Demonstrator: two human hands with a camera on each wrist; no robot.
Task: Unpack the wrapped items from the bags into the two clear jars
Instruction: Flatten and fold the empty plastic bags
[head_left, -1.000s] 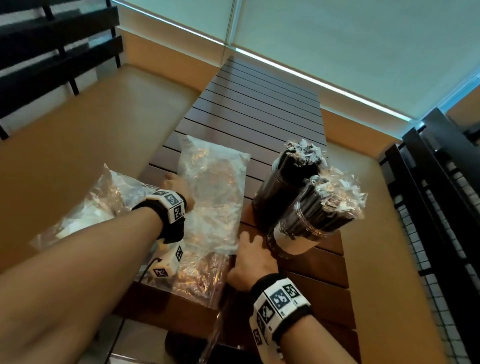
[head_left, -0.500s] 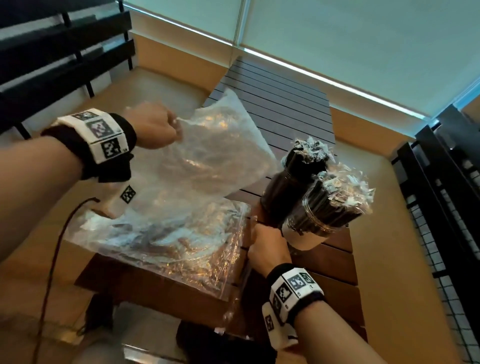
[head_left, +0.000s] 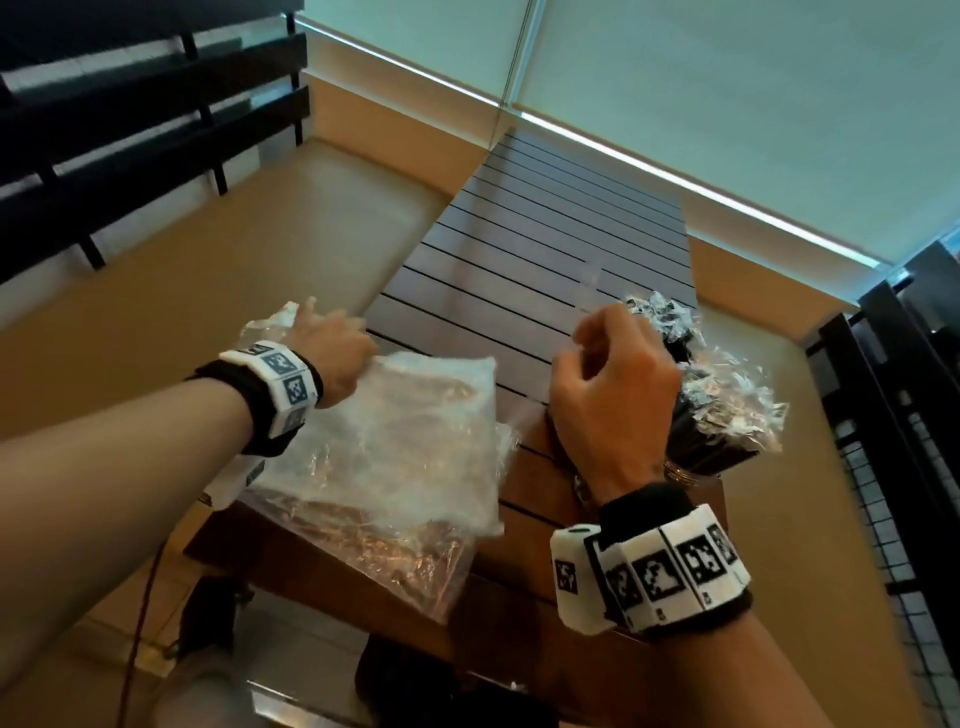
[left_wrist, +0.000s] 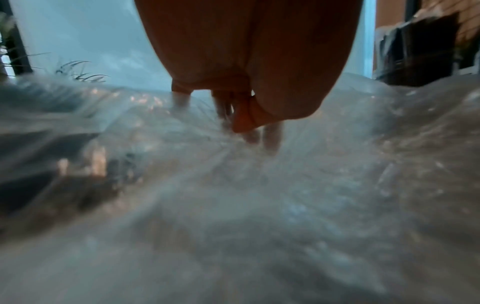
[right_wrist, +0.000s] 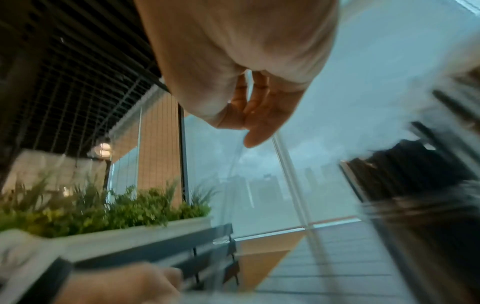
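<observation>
Two clear jars stand at the table's right, packed with black sticks in crinkled clear wrappers: the far jar (head_left: 662, 317) and the near jar (head_left: 727, 415), both partly hidden behind my right hand (head_left: 613, 384). That hand is raised in front of them and pinches a thin clear strip (head_left: 593, 283), which hangs from the fingers (right_wrist: 255, 115) in the right wrist view. My left hand (head_left: 332, 353) grips the far edge of a clear plastic bag (head_left: 410, 441), thumb (left_wrist: 244, 121) on top and fingers behind the film. A second bag (head_left: 379, 556) with brownish contents lies under it.
The slatted wooden table (head_left: 519, 260) runs away from me to a glazed wall. Black slatted benches (head_left: 130, 130) flank it left and right. A thin red cable (head_left: 145, 597) hangs below my left arm. A planter (right_wrist: 103, 207) shows in the right wrist view.
My left hand has brought the lifted bag down onto the bag on the table. My right hand has left the jars' base and risen in front of them, now pinching a thin clear strip.
</observation>
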